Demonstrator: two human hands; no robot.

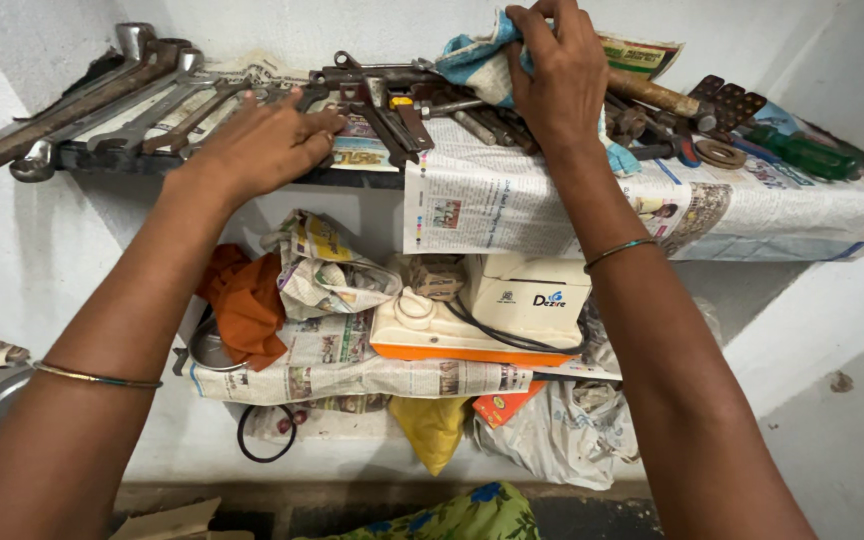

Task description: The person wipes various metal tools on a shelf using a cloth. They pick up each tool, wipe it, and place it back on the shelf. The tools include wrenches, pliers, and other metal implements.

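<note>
Gripping a blue-and-white cloth at the back of the upper shelf, the right hand curls its fingers over it. The left hand lies flat, fingers together, on the wrenches, whose long axes run left to right. The cloth's far end is hidden behind the hand.

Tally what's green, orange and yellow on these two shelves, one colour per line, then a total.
Green: 1, the green-handled screwdriver on the upper shelf.
Orange: 1, the orange cloth on the lower shelf.
Yellow: 1, the yellow bag hanging below the lower shelf's newspaper.
Total: 3.
</note>
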